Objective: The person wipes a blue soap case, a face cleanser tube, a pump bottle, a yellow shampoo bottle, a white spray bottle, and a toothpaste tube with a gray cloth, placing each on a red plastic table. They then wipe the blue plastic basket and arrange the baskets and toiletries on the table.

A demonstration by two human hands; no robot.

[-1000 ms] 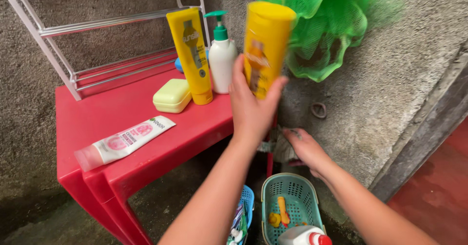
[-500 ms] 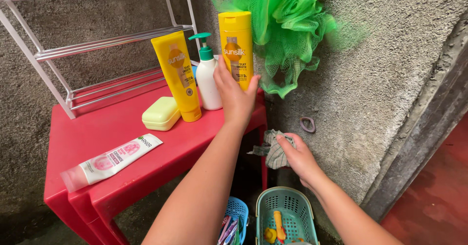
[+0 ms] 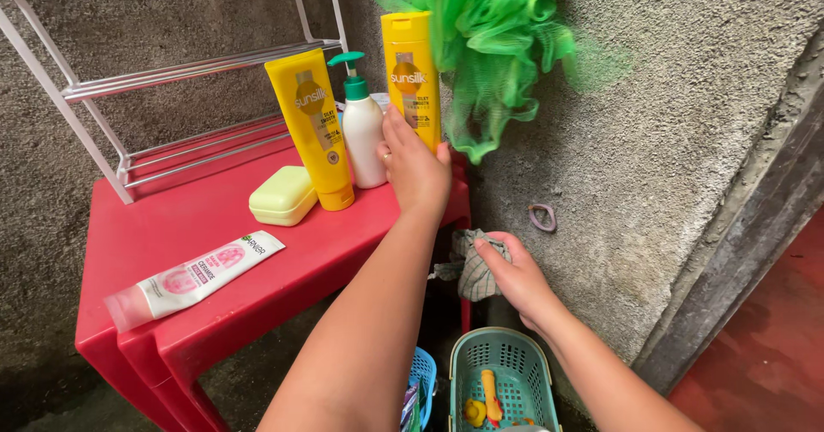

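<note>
— Rough grey concrete backs everything, and against it the red plastic table (image 3: 215,252) carries the lot. What is being handled?

— A tall yellow bottle (image 3: 411,76) with a flat cap, standing upright at the table's back right corner. The left hand (image 3: 415,170) is wrapped around its lower half, fingers closed on it.

— What could go wrong?

— It stands close to the table's edge, so I judge it could tip off the corner if let go off balance. At its three o'clock a green mesh sponge (image 3: 489,45) hangs touching it; the netting could snag the cap. At nine o'clock sits a white pump bottle (image 3: 360,131), just beside; a nudge might topple it into the inverted yellow tube (image 3: 311,127) beyond.

— And the other hand?

— The right hand (image 3: 515,277) is lower, at five o'clock from the bottle, clenched on a checked cloth (image 3: 470,269) below the tabletop, above a green basket (image 3: 502,380).

— Anything further out?

— A pale green soap case (image 3: 281,196), a white and pink tube (image 3: 193,277) lying flat, and a metal rack (image 3: 129,80).
</note>
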